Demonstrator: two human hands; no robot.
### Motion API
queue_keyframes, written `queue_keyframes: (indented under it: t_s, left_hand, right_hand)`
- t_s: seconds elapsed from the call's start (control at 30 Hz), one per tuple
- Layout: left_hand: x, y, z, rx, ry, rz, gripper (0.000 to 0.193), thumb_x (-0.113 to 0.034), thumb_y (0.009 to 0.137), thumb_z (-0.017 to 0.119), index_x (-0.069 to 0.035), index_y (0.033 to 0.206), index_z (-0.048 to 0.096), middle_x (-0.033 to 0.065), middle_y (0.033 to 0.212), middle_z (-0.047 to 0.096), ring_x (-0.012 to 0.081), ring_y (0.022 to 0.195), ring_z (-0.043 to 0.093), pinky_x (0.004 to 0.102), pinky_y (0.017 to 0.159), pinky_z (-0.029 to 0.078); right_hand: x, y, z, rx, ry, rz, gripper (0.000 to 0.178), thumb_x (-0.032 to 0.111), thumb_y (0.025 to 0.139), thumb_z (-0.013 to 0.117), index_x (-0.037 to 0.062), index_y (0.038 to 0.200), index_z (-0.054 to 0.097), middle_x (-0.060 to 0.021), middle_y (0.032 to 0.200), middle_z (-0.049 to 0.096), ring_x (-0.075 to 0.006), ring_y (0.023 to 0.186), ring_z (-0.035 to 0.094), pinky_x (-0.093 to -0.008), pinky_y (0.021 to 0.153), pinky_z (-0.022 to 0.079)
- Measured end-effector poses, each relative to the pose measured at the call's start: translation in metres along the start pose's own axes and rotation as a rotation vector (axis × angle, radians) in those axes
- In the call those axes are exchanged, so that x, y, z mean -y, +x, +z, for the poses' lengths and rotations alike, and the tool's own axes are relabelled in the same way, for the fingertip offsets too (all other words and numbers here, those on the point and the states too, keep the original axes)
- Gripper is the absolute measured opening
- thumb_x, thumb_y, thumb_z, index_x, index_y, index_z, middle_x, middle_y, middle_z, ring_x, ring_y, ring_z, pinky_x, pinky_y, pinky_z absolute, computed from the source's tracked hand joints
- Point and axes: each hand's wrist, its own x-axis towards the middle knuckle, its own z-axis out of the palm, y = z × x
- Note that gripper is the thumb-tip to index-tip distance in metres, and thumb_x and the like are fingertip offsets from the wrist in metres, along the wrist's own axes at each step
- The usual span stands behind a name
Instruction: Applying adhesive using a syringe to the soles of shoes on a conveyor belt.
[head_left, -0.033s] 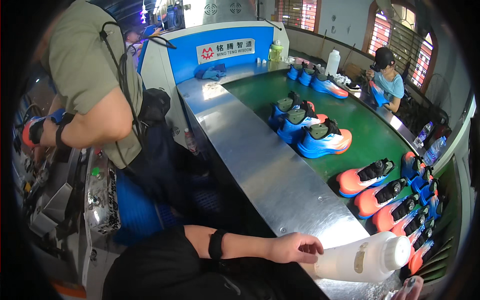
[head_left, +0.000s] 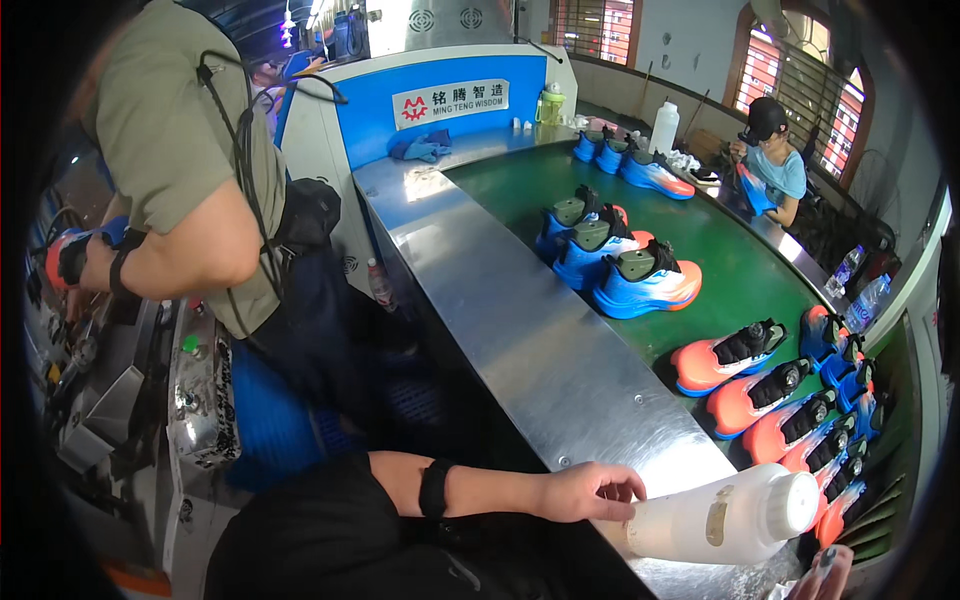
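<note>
My left hand (head_left: 595, 492) reaches in from the lower middle, palm down, with a black band on its wrist. Its fingers are loosely curled, apart from the thumb, and nothing shows between them. The fingertips are right at the base of a large white plastic bottle (head_left: 690, 522), which has a white screw cap and seems to lean or lie toward the right on the metal ledge. At the bottom edge, below the cap, part of my right hand (head_left: 832, 575) shows. Its fingers are bent together around a small dark and pale thing that I cannot make out.
Red-and-blue sports shoes (head_left: 735, 357) stand in rows on a green conveyor belt (head_left: 505, 180), beside a metal ledge (head_left: 480, 290). A co-worker (head_left: 200, 150) stands close on the left. Another person (head_left: 775, 165) sits across the belt, near water bottles (head_left: 868, 302).
My right hand has shifted slightly up and to the right. My left hand and the white bottle look almost the same.
</note>
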Motion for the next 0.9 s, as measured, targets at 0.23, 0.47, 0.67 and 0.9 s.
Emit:
queue_keyframes:
  t_s: [0.23,0.47,0.67,0.9]
  left_hand:
    - [0.034,0.024,-0.006,-0.081,0.132,0.026,0.07,-0.028,0.087,0.07,-0.008,0.141,0.031,0.0094,0.12,0.043,0.0172,0.108,0.046,0.0315,0.094,0.041]
    - [0.043,0.044,0.009,-0.022,0.45,0.178,0.102,-0.032,0.071,0.079,-0.002,0.148,0.02,0.0215,0.145,0.031,0.0325,0.134,0.033,0.038,0.113,0.027]
    - [0.038,0.045,0.017,0.023,0.409,0.121,0.103,-0.035,0.07,0.083,-0.001,0.147,0.024,0.0223,0.147,0.031,0.0346,0.134,0.035,0.0389,0.112,0.029]
    - [0.032,0.04,0.012,0.018,0.65,0.13,0.099,-0.035,0.069,0.084,-0.001,0.144,0.03,0.0211,0.144,0.038,0.0343,0.135,0.035,0.0399,0.112,0.029]
  right_hand:
    - [0.061,0.058,-0.001,0.193,-0.199,-0.333,0.022,0.008,0.089,0.065,-0.0086,0.103,0.062,-0.0151,0.098,0.063,-0.0239,0.088,0.061,-0.0338,0.076,0.05]
    - [0.123,0.083,0.017,0.332,-0.498,-0.486,0.016,-0.005,0.072,0.068,-0.0031,0.087,0.064,-0.0165,0.09,0.062,-0.0294,0.083,0.061,-0.0354,0.074,0.05]
    - [0.133,0.097,0.022,0.502,-0.625,-0.555,0.009,0.006,0.077,0.067,0.0001,0.082,0.065,-0.0143,0.076,0.059,-0.0325,0.071,0.059,-0.0381,0.065,0.048]
    - [0.112,0.108,0.013,0.384,-0.727,-0.477,0.023,0.017,0.057,0.083,0.0089,0.073,0.069,-0.0062,0.066,0.055,-0.024,0.055,0.056,-0.0358,0.049,0.042]
